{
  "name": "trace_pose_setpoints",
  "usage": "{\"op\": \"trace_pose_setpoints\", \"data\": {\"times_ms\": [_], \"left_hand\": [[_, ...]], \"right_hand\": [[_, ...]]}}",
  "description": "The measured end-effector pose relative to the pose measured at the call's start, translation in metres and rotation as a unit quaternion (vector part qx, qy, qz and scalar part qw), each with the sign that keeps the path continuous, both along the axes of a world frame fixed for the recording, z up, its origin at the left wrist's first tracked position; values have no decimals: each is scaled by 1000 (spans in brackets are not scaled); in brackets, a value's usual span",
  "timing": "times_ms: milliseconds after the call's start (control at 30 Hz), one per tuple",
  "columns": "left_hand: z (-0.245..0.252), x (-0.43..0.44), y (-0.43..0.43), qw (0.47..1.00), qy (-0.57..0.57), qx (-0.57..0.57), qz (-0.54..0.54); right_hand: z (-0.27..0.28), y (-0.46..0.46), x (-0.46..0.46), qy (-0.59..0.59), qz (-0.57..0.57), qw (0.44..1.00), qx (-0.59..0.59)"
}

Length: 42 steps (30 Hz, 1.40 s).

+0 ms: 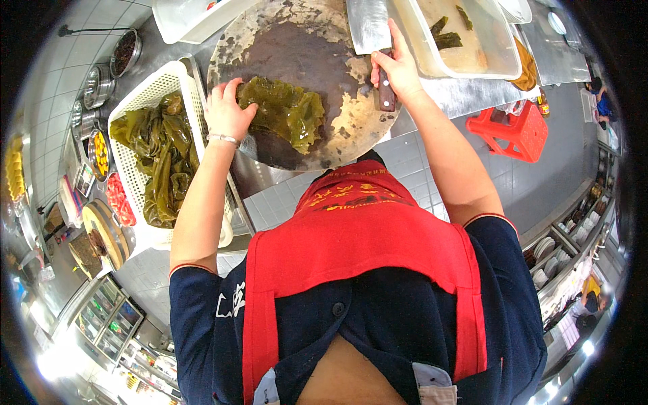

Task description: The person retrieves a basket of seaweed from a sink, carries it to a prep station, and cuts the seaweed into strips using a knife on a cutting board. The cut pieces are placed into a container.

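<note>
A flat, folded sheet of wet green kelp (283, 109) lies on the round, dark-stained chopping block (354, 131). My left hand (228, 114) is at the left end of the kelp, thumb and fingers spread, seeming to touch its edge rather than grip it. On the block's far right side, my right hand (397, 71) is closed around the dark wooden handle of a Chinese cleaver (368, 25). Its broad steel blade points away from me, apart from the kelp. Part of the handle is covered by my fingers.
Left of the block, a white perforated basket (117, 147) holds more kelp (169, 152). A translucent plastic tub (512, 55) with kelp strips stands at the right. Steel bowls (98, 86) line the left wall. A red plastic stool (526, 131) stands on the floor at right.
</note>
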State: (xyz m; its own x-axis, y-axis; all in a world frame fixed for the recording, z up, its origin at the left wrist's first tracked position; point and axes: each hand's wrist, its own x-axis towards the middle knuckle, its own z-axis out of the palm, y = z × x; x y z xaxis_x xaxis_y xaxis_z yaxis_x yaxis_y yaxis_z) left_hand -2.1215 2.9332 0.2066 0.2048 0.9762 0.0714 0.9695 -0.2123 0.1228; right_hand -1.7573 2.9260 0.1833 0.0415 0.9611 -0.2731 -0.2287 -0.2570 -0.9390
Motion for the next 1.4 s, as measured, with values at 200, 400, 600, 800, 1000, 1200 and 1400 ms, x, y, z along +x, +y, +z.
{"op": "trace_pose_setpoints", "data": {"times_ms": [200, 400, 600, 800, 1000, 1200, 1400], "left_hand": [[1, 9, 8, 954, -62, -280, 85], [45, 28, -14, 694, -569, -387, 211], [89, 73, -19, 550, -786, -224, 172], [26, 71, -67, 562, -729, -188, 343], [-30, 55, -113, 754, -488, -190, 396], [-27, 64, -118, 776, -485, -167, 367], [-33, 64, -117, 771, -501, -157, 361]], "right_hand": [[2, -3, -4, -3, 15, 1000, 7], [6, -4, -4, -6, 37, 999, 6], [6, -3, 3, 9, 79, 997, -12], [52, -10, 21, -90, 147, 984, -45], [103, -42, 27, -288, 332, 898, -39], [103, -59, 14, -456, 416, 775, 133], [89, -50, 3, -495, 386, 764, 147]]}}
